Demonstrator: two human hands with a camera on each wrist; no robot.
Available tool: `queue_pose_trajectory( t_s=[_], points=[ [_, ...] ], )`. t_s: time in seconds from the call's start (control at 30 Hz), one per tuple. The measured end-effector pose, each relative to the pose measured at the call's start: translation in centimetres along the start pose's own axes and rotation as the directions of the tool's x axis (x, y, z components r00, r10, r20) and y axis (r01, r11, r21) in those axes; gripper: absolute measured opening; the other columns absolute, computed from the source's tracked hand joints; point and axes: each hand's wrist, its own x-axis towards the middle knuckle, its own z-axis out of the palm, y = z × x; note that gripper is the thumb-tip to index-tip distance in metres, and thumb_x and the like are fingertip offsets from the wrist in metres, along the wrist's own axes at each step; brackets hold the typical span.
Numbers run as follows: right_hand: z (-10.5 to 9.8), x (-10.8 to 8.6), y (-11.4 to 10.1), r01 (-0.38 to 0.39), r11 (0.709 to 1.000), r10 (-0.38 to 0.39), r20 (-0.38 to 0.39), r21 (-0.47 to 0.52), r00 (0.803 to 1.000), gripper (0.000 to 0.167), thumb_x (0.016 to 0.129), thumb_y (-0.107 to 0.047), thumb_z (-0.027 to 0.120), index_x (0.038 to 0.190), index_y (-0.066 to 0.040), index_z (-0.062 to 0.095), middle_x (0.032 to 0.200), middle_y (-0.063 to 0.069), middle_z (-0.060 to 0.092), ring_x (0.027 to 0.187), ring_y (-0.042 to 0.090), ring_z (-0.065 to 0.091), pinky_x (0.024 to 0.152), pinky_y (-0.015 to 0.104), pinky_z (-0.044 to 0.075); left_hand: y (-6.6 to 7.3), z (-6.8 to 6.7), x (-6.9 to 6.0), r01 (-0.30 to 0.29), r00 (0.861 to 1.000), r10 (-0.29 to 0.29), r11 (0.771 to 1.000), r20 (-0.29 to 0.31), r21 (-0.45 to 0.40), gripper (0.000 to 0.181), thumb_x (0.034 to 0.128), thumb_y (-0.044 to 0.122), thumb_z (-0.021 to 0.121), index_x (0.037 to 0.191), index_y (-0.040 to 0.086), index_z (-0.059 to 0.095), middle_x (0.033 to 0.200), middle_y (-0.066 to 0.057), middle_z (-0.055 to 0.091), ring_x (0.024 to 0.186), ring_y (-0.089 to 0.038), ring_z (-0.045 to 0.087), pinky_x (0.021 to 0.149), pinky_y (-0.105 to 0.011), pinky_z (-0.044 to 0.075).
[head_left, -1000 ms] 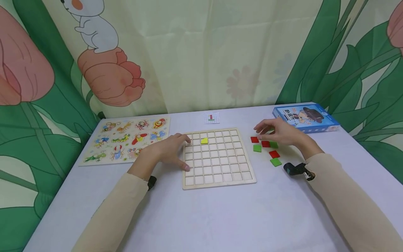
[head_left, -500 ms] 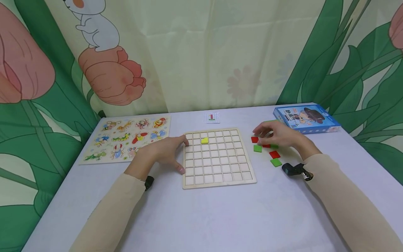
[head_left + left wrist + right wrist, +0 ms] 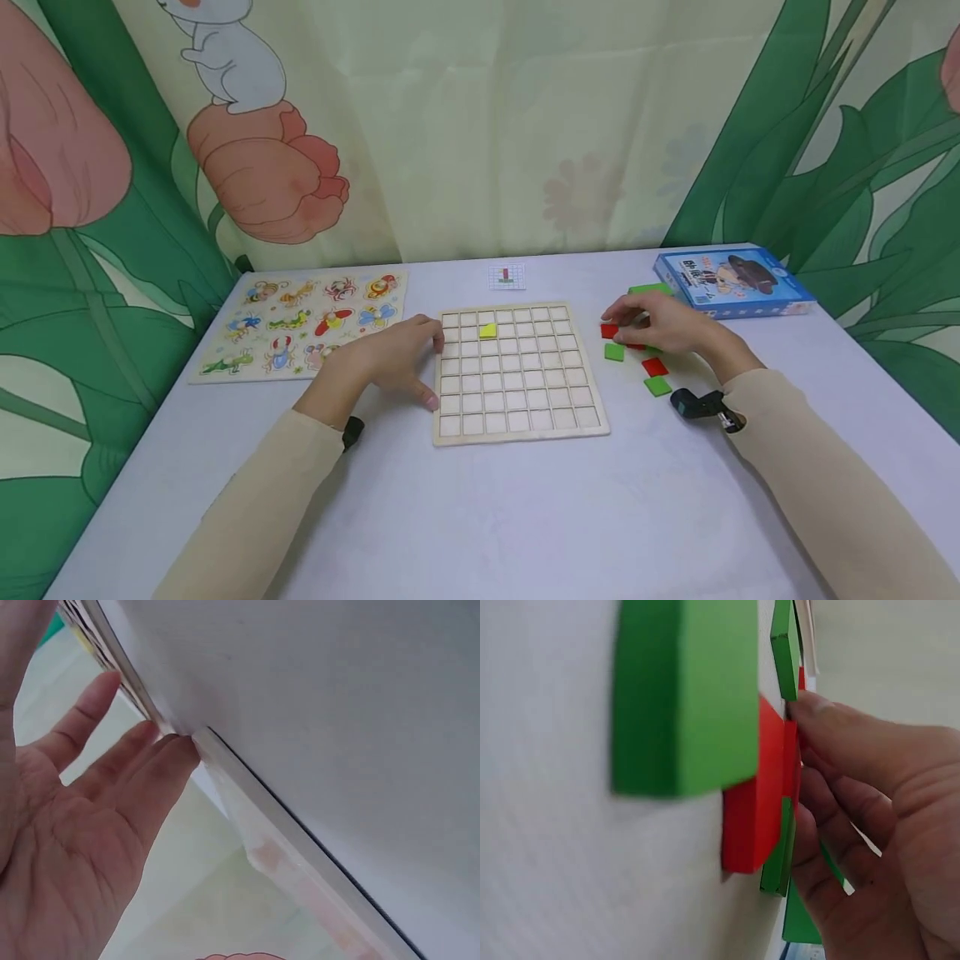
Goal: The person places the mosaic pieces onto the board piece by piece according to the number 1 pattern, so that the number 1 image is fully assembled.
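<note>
Yellow tile (image 3: pixel 487 331) is on the board (image 3: pixel 519 377); red tiles (image 3: pixel 655 367) and green tiles (image 3: pixel 658 386) wait toward the tabletop's (image 3: pixel 510 517) right edge. Left hand (image 3: pixel 393 357) spread, empty; right hand (image 3: pixel 663 323) bent, grip unclear.

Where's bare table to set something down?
Widest: the tablecloth in front of the grid board, between the two sleeves. Smaller: between the small card and the blue box. Crowded: the board's right, with tiles around the right hand, and its left, by the left hand.
</note>
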Motion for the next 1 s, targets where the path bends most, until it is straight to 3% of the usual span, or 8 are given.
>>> queue_pose_trajectory(
  t_s=[0.17, 0.37, 0.7, 0.9, 1.0],
  points=[
    [-0.6, -0.5, -0.1, -0.01, 1.0, 0.009, -0.012, -0.017, 1.0, 0.028, 0.099, -0.011, 0.07, 0.127, -0.008, 0.068, 0.122, 0.009, 0.068, 0.111, 0.029, 0.063, 0.095, 0.043, 0.053, 0.6, -0.6, 0.0, 0.001, 1.0, -0.001, 1.0, 0.012, 0.009, 0.077, 0.0656, 0.046, 0.097, 0.122, 0.017, 0.052, 0.143, -0.006, 0.047, 0.121, -0.025, 0.049, 0.104, -0.044, 0.044],
    [-1.4, -1.0, -0.3, -0.033, 0.999, 0.033, -0.03, 0.012, 0.999, 0.031, 0.1, -0.014, 0.068, 0.131, -0.012, 0.066, 0.126, 0.01, 0.066, 0.112, 0.028, 0.061, 0.091, 0.032, 0.051, 0.7, -0.3, 0.0, 0.028, 0.999, -0.028, 1.0, 0.046, -0.001, 0.077, 0.0676, 0.046, 0.095, 0.124, 0.019, 0.05, 0.142, -0.005, 0.047, 0.119, -0.025, 0.049, 0.101, -0.043, 0.045],
    [-3.2, -0.2, -2.0, 0.02, 0.999, -0.017, -0.098, 0.029, 0.995, 0.033, 0.099, -0.011, 0.069, 0.132, -0.01, 0.066, 0.125, 0.011, 0.067, 0.11, 0.03, 0.063, 0.082, 0.026, 0.053, 0.3, 0.0, -0.2, 0.038, 0.998, -0.038, 0.999, 0.042, -0.013, 0.08, 0.0663, 0.046, 0.096, 0.126, 0.017, 0.051, 0.134, -0.005, 0.054, 0.118, -0.022, 0.05, 0.103, -0.042, 0.044],
    [-3.3, 0.2, -3.3, 0.065, 0.99, -0.049, -0.126, 0.127, 0.991, 0.031, 0.1, -0.008, 0.066, 0.131, -0.01, 0.066, 0.126, 0.009, 0.067, 0.105, 0.031, 0.066, 0.082, 0.032, 0.057, 0.1, -0.1, -0.2, 0.025, 0.999, -0.025, 1.0, 0.022, -0.009, 0.08, 0.0657, 0.047, 0.096, 0.125, 0.018, 0.051, 0.135, -0.004, 0.054, 0.119, -0.021, 0.051, 0.105, -0.042, 0.043],
    [-3.3, 0.2, -3.9, 0.092, 0.984, -0.075, -0.114, 0.152, 0.991, 0.03, 0.101, -0.008, 0.065, 0.131, -0.01, 0.066, 0.128, 0.009, 0.066, 0.104, 0.024, 0.066, 0.082, 0.033, 0.058, 0.2, -0.1, -0.2, 0.013, 1.0, -0.013, 1.0, 0.025, -0.003, 0.078, 0.0658, 0.048, 0.096, 0.123, 0.018, 0.052, 0.131, -0.004, 0.055, 0.116, -0.022, 0.051, 0.102, -0.041, 0.044]
  ],
)
